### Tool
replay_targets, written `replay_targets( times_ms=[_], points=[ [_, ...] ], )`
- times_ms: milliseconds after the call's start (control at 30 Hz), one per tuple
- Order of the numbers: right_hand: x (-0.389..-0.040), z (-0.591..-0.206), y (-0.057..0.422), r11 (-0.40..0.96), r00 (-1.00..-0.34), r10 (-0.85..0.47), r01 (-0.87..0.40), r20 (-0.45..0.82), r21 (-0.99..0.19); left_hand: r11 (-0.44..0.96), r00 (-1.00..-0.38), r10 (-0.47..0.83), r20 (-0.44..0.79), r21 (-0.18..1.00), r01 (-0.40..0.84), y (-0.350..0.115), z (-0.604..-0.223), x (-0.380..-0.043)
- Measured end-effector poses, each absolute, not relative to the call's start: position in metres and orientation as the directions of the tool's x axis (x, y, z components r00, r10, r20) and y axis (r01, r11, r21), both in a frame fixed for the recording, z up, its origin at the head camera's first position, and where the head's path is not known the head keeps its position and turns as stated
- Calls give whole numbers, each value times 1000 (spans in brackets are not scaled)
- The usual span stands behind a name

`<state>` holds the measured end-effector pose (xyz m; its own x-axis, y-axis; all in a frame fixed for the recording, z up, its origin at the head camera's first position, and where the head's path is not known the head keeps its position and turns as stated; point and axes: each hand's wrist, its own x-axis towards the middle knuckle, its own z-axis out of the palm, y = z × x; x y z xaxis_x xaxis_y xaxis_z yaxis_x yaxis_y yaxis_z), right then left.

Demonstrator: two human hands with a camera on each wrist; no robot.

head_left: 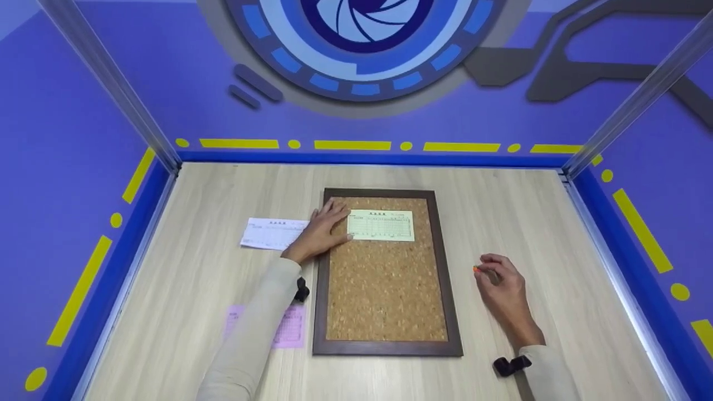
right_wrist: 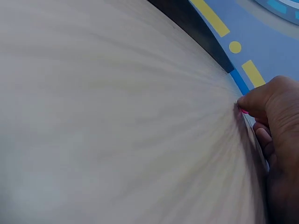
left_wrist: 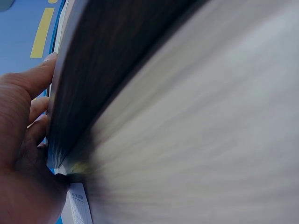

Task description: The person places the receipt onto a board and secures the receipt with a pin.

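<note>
A cork board [head_left: 384, 295] with a dark brown frame lies on the table. On its upper part is a pale green printed slip [head_left: 381, 225]. My left hand [head_left: 323, 228] rests across the board's left frame, its thumb and fingertips at the slip's left edge. In the left wrist view, the fingers [left_wrist: 39, 77] lie over the dark frame [left_wrist: 93, 70]. Right of the board, my right hand [head_left: 504, 284] pinches a small orange-red object [head_left: 476, 269] between thumb and fingertips. That object [right_wrist: 244, 111] is mostly covered by the fingers in the right wrist view.
A pale lilac printed slip [head_left: 273, 233] lies left of the board, partly under the left hand. Nearer the front, the left forearm partly covers a pink-purple slip [head_left: 289, 328]. Blue walls [head_left: 362, 128] with yellow marks border the wooden table [head_left: 529, 211].
</note>
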<state>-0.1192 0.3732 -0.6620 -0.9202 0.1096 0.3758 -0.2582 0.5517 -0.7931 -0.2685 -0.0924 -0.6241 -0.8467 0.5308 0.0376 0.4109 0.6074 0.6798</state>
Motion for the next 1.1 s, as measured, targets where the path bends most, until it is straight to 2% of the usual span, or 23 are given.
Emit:
replay_targets(
  times_ms=[133,467,800,1100],
  points=[
    [-121,-665,375,566,-917,84,-279,390,-776,602,-848,527,46,685,411,-93,-623,-268],
    [-119,-665,370,533,-920,118,-258,373,-806,604,-853,519,50,686,407,-94,-626,-268],
    [-114,-637,350,512,-891,178,-278,417,-813,604,-853,519,54,683,411,-94,-625,-270],
    [-121,-655,370,448,-946,222,-116,236,-886,598,-853,520,50,692,405,-92,-626,-270]
  ],
)
